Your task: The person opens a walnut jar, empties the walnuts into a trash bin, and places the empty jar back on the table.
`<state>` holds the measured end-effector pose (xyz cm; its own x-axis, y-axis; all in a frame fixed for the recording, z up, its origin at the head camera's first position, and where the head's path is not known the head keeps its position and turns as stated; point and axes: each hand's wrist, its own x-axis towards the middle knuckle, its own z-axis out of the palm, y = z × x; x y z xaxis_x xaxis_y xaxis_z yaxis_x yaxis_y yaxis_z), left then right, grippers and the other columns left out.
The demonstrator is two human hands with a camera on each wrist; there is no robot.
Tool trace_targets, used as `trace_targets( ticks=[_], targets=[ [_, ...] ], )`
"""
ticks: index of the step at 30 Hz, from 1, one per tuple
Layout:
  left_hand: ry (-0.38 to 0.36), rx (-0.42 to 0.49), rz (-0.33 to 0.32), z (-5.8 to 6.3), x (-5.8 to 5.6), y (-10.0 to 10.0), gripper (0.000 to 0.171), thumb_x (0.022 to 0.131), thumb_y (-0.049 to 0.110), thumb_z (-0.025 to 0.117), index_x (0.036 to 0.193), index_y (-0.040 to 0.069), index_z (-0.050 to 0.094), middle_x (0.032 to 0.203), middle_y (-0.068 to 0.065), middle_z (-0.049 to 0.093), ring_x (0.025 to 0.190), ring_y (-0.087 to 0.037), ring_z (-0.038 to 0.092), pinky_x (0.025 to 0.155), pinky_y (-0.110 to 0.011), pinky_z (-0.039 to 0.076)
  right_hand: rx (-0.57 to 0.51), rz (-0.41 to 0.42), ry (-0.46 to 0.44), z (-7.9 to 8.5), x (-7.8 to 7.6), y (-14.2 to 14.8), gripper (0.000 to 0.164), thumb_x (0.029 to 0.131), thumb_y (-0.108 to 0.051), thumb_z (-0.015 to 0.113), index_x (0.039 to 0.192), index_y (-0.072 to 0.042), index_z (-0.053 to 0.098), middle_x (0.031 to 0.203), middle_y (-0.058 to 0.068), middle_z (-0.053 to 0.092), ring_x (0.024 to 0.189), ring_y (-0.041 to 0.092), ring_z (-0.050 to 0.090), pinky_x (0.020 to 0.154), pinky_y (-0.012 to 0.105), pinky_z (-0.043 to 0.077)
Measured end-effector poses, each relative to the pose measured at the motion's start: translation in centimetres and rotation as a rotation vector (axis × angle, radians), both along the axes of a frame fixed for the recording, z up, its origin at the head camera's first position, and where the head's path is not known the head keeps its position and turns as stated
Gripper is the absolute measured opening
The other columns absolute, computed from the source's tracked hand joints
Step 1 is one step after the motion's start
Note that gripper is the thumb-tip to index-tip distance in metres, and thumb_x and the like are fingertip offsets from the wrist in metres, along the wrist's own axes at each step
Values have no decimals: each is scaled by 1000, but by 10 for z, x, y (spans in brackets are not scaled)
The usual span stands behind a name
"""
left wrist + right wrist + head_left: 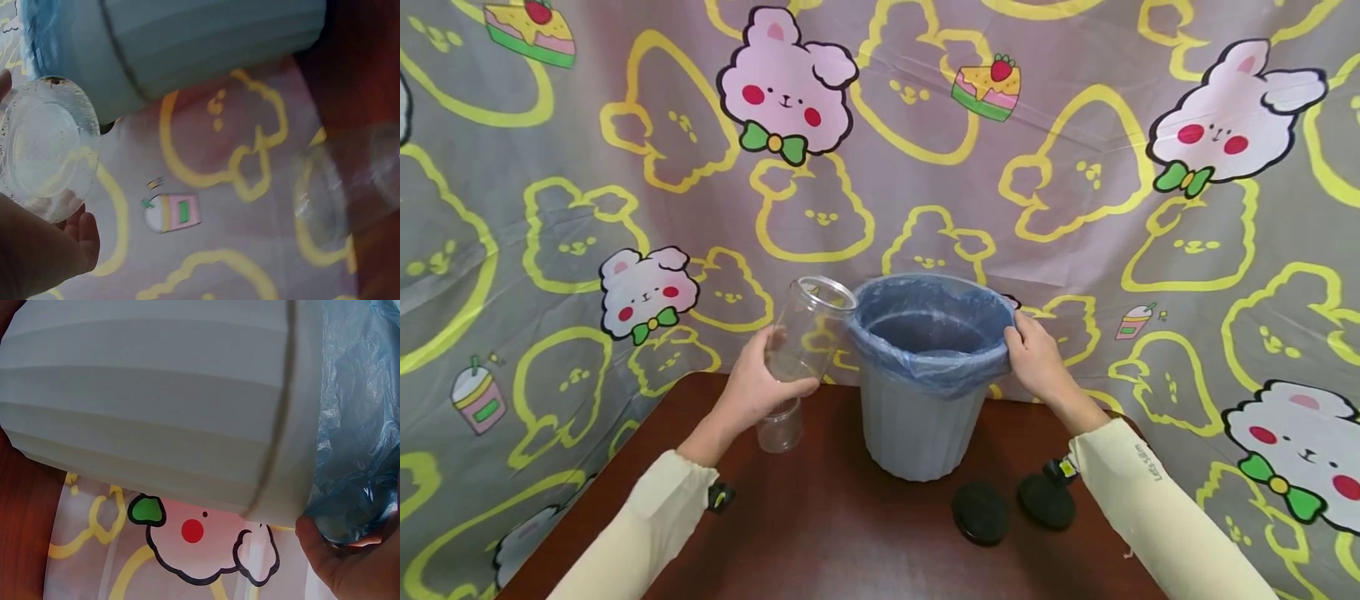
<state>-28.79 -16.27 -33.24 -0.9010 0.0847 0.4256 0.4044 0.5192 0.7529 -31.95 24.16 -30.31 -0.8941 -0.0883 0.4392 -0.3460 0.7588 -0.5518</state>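
Observation:
My left hand (763, 371) grips a clear plastic jar (808, 325), lidless and tilted, its mouth leaning toward the bin's left rim. In the left wrist view the round bottom of that jar (47, 147) faces the camera. My right hand (1036, 354) pinches the right rim of a grey ribbed trash bin (917, 425), over the blue bag (925, 362) that lines it. In the right wrist view the thumb presses against the bag's folded edge (353, 487). A second clear jar (779, 429) stands on the table below my left hand.
Two round black lids (981, 512) lie on the dark brown table (850, 533), in front of the bin and to its right; the farther-right one is partly covered by the wrist camera. A patterned cloth (925, 192) hangs behind and around the table.

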Motion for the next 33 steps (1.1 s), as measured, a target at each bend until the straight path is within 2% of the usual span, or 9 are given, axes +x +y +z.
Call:
trace_targets(
  ticks=[4,9,12,17,21,23,27,33],
  targets=[
    [-50,73,-13,-21,7,4,94,67,34,85,139,4,34,133,-17,45,119,-30,44,96,-49,38,-9,2,15,-2,2,0,53,101,-22,31,144,8,25,148,26,26,137,40,21,108,51,19],
    [-76,110,-30,-37,15,7,85,69,28,84,136,5,36,126,-16,49,112,-31,49,90,-49,40,-17,-2,29,-1,2,-1,53,100,-22,31,144,8,26,148,25,27,136,41,23,108,51,20],
    [-85,121,-50,-47,15,8,82,68,21,85,132,2,37,125,-17,49,112,-32,49,91,-48,40,-15,-11,38,-2,2,-1,52,100,-21,32,143,8,28,147,26,29,135,41,24,108,51,21],
    [-156,124,-36,-60,15,6,84,64,21,87,128,2,37,128,-17,41,117,-32,43,95,-47,37,-13,-13,51,-2,2,-2,52,100,-20,33,142,9,29,146,27,31,134,41,26,108,50,21],
    [-216,135,-60,-69,15,3,91,63,21,88,133,5,32,131,-16,40,119,-32,44,97,-48,37,-11,-10,47,-2,2,-3,52,100,-21,33,142,10,28,146,27,30,135,42,25,108,51,21],
    [-223,140,-85,-74,14,1,95,63,18,88,136,4,29,131,-17,45,120,-32,46,98,-48,36,-13,-10,44,-2,2,-3,53,100,-21,33,142,10,28,146,27,29,135,42,24,108,51,20],
    [-205,116,-90,-86,12,-2,98,61,16,89,138,3,30,129,-19,50,117,-33,49,97,-48,35,-14,-10,36,-3,2,-4,53,101,-22,32,143,9,27,147,27,27,136,42,23,108,51,20],
    [-199,84,-46,-104,9,-1,94,57,15,90,133,1,37,125,-19,53,114,-33,50,97,-47,36,-13,-16,3,-4,3,-4,54,101,-25,30,145,7,24,149,26,24,136,42,21,108,52,19]
  ],
)
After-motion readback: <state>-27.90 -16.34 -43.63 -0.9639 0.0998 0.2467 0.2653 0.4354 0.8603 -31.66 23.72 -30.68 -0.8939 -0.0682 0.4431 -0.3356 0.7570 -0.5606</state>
